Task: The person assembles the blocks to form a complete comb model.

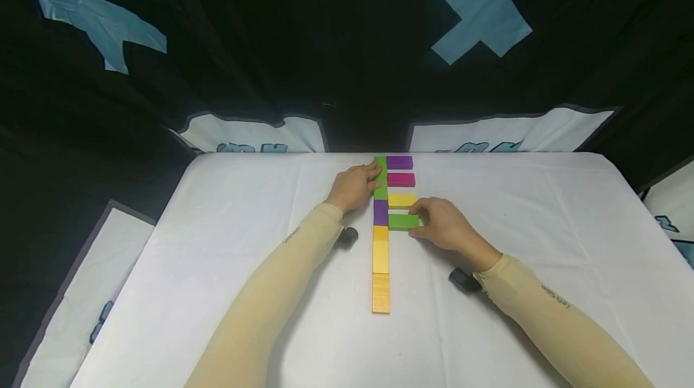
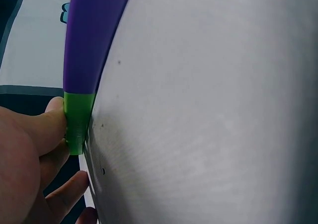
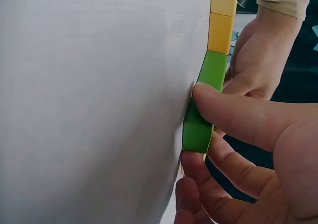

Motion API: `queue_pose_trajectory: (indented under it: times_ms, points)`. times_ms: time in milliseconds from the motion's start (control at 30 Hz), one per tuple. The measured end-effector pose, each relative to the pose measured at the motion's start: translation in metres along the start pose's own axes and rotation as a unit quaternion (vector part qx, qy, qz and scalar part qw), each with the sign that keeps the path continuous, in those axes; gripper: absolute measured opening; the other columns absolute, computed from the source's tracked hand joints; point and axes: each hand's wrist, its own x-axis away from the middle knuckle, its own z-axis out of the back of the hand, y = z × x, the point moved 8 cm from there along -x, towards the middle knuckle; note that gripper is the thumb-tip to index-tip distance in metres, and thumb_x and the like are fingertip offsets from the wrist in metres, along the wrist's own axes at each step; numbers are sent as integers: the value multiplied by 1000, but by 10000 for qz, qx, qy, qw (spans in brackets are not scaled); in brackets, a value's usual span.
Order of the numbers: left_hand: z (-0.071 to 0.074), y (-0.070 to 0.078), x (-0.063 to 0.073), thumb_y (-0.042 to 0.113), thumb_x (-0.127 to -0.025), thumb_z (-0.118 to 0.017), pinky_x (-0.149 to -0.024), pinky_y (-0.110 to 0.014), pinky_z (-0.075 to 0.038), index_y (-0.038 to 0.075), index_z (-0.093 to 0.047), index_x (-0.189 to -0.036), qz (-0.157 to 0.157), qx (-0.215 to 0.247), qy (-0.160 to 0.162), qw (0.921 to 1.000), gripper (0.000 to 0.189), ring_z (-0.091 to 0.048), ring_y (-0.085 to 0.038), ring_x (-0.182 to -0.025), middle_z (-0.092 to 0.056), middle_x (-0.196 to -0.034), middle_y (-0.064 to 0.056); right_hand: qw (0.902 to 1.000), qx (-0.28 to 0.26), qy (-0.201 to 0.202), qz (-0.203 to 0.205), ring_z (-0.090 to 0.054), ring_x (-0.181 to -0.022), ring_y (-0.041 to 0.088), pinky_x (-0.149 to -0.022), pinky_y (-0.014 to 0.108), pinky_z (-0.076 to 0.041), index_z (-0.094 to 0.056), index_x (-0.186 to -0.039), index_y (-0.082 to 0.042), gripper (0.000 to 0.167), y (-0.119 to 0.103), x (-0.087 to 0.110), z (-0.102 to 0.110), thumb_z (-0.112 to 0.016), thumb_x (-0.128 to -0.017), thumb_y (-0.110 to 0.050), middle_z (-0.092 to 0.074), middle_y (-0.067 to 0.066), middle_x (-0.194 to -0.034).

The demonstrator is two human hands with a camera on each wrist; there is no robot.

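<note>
A straight column of flat blocks runs up the middle of the table in the head view. Its far end has green blocks point(image 1: 381, 191), followed nearer by a purple block point(image 1: 381, 212) and yellow-orange blocks point(image 1: 381, 249). My left hand point(image 1: 353, 188) rests its extended fingers on the green far end, thumb against the side. On the column's right, a separate green block point(image 1: 403, 222) lies crosswise, its end meeting the column. My right hand point(image 1: 446, 224) pinches its outer end, thumb point(image 3: 211, 101) on the near side, fingers beyond.
Above that green block, a yellow block point(image 1: 401, 201), a magenta block point(image 1: 401, 180) and a purple block point(image 1: 399, 162) lie crosswise in spaced rows. All sit on a white-covered table point(image 1: 244, 225). Behind its far edge hangs black cloth point(image 1: 325, 62) with blue shapes.
</note>
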Motion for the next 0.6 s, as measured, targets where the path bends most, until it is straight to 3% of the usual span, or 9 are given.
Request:
queue_pose_trajectory:
  times_ms: [400,600]
  points:
    - [-1,-1,0,34,-104,-55,-121,-40,-27,19,-44,-152,59,35,8,10000,52,-34,-23,-147,-32,-162,4,9999,-7,31,123,-57,-97,27,-90,47,-52,-69,-119,-3,41,-1,-2,0,-83,-83,-16,-67,12,-106]
    - [0,0,0,34,-104,-55,-121,-41,-27,19,-44,-152,38,-23,3,10000,52,-34,-23,-147,-32,-162,4,9999,-43,44,144,-58,-102,29,-96,49,-51,-69,-120,-3,42,-2,-2,0,-83,-83,-17,-67,13,-111]
